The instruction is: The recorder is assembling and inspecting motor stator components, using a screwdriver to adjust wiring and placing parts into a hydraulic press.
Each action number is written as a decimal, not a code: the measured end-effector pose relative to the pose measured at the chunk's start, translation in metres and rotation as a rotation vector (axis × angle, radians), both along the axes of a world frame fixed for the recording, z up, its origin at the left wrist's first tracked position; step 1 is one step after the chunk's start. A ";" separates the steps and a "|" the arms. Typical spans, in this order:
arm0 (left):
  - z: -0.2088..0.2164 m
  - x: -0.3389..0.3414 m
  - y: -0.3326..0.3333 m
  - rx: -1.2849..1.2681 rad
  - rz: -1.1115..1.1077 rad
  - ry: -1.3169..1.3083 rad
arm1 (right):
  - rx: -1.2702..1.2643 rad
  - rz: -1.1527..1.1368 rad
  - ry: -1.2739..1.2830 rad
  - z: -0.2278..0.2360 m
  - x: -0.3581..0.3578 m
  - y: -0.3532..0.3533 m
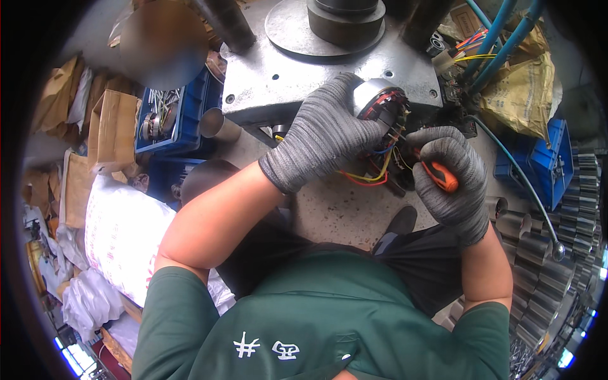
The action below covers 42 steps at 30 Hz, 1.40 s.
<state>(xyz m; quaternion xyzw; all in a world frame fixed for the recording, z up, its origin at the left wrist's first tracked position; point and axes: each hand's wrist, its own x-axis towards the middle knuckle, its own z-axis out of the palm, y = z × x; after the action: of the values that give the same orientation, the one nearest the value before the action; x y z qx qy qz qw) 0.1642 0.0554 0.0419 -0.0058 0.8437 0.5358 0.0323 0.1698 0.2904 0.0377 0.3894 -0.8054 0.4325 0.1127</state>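
My left hand (332, 130), in a grey knit glove, is wrapped round a motor part with a round silver housing (373, 90). Its open end, with dark and red windings (389, 109), faces right. Red, yellow and blue lead wires (382, 172) hang below it. Close by on the right, my right hand (455, 170), gloved alike, grips a screwdriver (443, 178) by its orange handle. The screwdriver's shaft is mostly hidden by the fingers, and I cannot tell whether its tip touches the motor part.
Just ahead stands a steel machine plate (253, 79) with a thick round column on it. Blue bins of metal parts stand left (142, 130) and right (529, 166). A blue-grey hose (514, 159) hangs at right above stacked metal cylinders (535, 253). A white sack (120, 234) lies left.
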 end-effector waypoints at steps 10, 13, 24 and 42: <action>-0.009 -0.006 -0.013 0.153 -0.049 0.010 | 0.076 0.100 0.016 -0.014 -0.014 0.001; 0.001 -0.001 -0.008 0.190 -0.092 -0.018 | 0.120 0.138 0.067 -0.007 -0.014 0.003; -0.012 -0.007 -0.017 0.172 -0.021 0.041 | -0.039 0.097 0.007 0.004 -0.004 0.013; -0.018 -0.007 -0.011 0.243 -0.094 0.066 | 0.116 0.152 -0.020 -0.008 -0.011 0.013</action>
<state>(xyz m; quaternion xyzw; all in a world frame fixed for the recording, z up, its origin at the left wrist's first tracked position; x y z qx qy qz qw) 0.1575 0.0440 0.0238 0.0555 0.7724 0.6320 0.0299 0.1584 0.3031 0.0299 0.4509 -0.7983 0.3963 0.0490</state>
